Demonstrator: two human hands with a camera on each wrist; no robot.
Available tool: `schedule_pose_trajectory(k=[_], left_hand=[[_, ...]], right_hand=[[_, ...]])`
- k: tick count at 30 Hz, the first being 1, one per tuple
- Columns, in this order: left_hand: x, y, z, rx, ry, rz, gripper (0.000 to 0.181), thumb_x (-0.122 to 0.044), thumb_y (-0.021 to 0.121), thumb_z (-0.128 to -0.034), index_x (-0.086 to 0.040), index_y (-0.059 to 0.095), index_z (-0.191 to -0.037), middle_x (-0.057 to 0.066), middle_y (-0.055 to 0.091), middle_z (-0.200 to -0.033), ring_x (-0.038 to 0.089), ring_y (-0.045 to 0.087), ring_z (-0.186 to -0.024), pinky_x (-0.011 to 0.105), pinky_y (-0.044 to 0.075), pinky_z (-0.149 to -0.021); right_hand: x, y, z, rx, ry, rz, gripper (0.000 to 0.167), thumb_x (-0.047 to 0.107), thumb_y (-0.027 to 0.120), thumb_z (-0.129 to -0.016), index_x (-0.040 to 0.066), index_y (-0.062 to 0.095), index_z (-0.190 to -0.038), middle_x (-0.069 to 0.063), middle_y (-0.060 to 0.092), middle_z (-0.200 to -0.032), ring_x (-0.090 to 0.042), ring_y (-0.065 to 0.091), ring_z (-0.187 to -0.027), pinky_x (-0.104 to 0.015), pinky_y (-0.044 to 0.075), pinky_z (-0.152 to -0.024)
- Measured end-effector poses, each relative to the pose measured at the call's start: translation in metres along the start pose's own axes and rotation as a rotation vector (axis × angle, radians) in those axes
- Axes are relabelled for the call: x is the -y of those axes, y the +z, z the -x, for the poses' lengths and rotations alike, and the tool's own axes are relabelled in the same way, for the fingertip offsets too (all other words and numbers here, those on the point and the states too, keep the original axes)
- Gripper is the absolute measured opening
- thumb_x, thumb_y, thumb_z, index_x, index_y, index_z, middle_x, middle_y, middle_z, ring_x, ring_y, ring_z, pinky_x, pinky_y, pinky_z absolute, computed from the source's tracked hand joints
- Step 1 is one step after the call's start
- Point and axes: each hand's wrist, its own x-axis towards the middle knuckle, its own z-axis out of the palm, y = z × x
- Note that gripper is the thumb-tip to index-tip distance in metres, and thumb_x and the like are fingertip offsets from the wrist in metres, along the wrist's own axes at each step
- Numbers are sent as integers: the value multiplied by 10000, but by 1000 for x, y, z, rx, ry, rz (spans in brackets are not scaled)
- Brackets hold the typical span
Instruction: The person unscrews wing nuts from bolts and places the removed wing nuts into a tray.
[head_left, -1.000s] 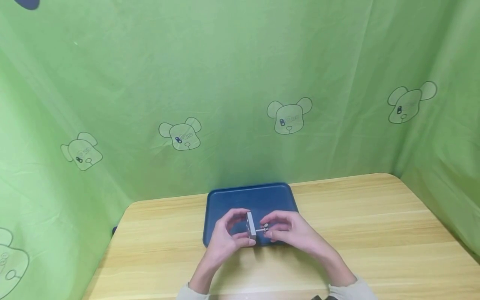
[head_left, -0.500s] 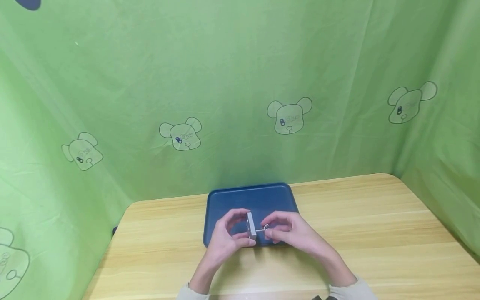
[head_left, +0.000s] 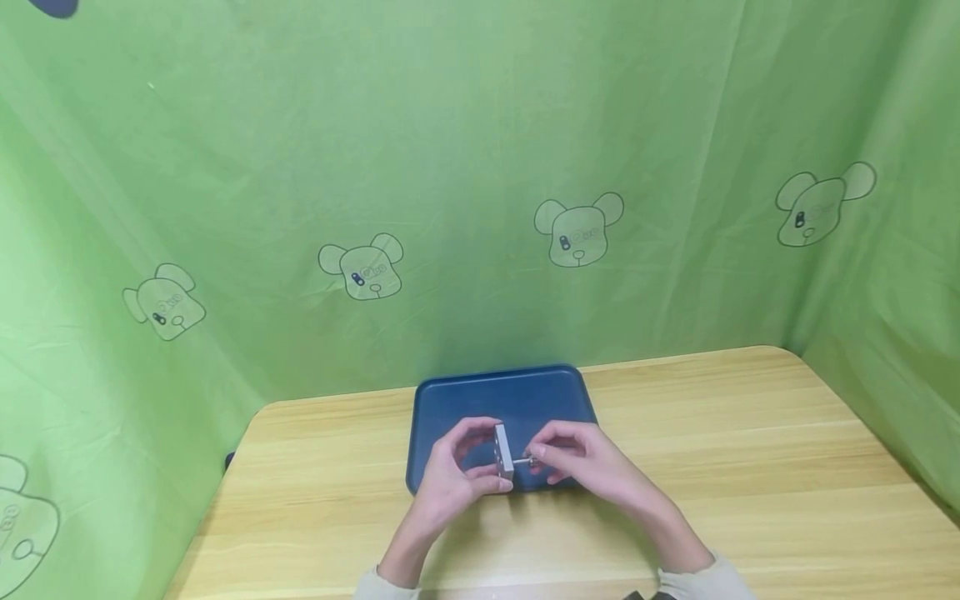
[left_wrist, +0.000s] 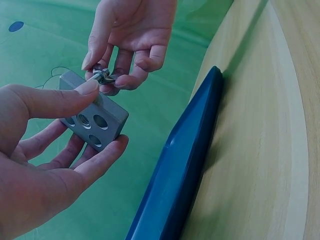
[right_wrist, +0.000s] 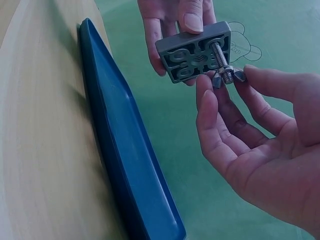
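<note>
My left hand [head_left: 448, 479] grips a small grey rectangular block [head_left: 503, 452] between thumb and fingers, holding it on edge. Round holes show on one face in the left wrist view; the other face, in the right wrist view, has a recessed ribbed pattern. From that ribbed face a threaded bolt [right_wrist: 219, 54] sticks out near one corner. A metal wing nut [right_wrist: 228, 76] sits on the bolt close to its free end, away from the block. My right hand [head_left: 588, 458] pinches the wing nut with thumb and fingertips. Both hands are above the tray's near edge.
A shallow blue tray [head_left: 495, 392] lies on the wood-grain table [head_left: 735, 433] beneath and beyond the hands. Green curtains [head_left: 465, 167] printed with bear heads hang behind and at both sides.
My right thumb and fingers have shifted around the wing nut, the thumb now lying higher over it. My left hand and the block stay almost where they were.
</note>
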Motion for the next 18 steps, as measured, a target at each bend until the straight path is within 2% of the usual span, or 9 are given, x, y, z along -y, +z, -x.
schedule_pose_trajectory(k=[7,14,18], left_hand=[[-1,0,1,-6,-7,0,722,183,816,-685,34,568,-1347,157,614,-1332,340,578,-1260,408,610,-964],[-1,1,0,-8,-13,7,709,193,809,-679,-19,603,-1323,161,618,-1325,355,576,-1261,410,610,-962],[-1,0,0,-7,-14,15,719,206,802,-671,-56,616,-1313,155,617,-1331,350,575,-1264,413,612,-959]], right_hand=[[-1,-1,0,4,-14,-2,222,150,642,-1017,-37,679,-1129,-210,672,-1134,-360,689,-1038,-499,645,-848],[1,-1,1,25,-30,-24,244,114,655,-1003,-61,663,-1173,-239,651,-1165,-235,718,-1020,-443,650,-854],[2,-1,1,39,-31,-35,278,111,664,-995,-73,647,-1203,-252,642,-1191,-240,710,-1044,-416,645,-874]])
